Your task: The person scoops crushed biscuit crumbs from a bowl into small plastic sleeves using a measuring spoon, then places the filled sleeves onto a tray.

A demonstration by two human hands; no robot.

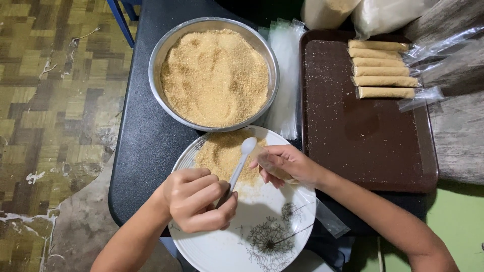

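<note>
My left hand (196,200) grips a small white plastic spoon (242,160) by its handle, with the bowl of the spoon raised over a white plate (262,242). A heap of brown sugar (222,153) lies on the plate's far side. My right hand (288,164) holds a narrow clear plastic bag (325,217) over the plate, its open end near the spoon, its tail trailing toward me. A large metal bowl (160,53) full of the same brown sugar stands just beyond the plate.
A brown tray (363,136) at the right carries several filled tube-shaped bags (380,70) at its far end. A stack of empty clear bags (287,60) lies between bowl and tray. The dark table (141,141) ends at the left above a patterned floor.
</note>
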